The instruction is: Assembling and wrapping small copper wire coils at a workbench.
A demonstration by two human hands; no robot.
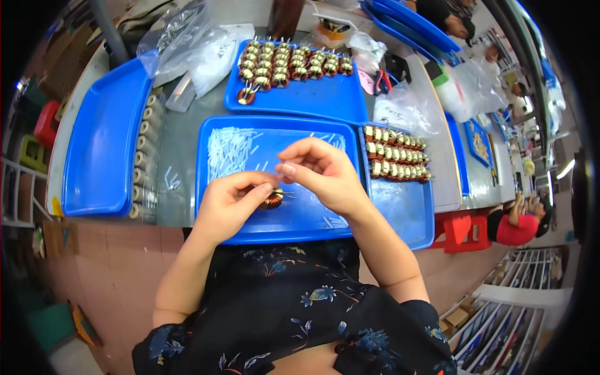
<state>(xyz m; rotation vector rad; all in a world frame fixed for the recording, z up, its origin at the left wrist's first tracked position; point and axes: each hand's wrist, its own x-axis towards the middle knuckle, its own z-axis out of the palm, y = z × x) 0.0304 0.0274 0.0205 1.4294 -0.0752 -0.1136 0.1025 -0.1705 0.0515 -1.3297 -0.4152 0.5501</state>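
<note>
Over the middle blue tray (300, 234), my left hand (228, 203) grips a copper-wound toroidal coil (273, 199) whose wire leads stick out to the right. My right hand (328, 178) is just right of it, thumb and forefinger pinched close to the leads; whatever lies between those fingertips is too small to make out. A pile of short clear tubes (228, 150) fills the tray's left part, with a few more near its far and front edges.
Finished-looking rows of coils stand in the far blue tray (300, 100) and the right blue tray (406, 215). Leftward are an upright row of white spools (142, 144) and another blue tray (103, 144). Plastic bags (215, 62) and red-handled pliers (382, 81) lie at the back.
</note>
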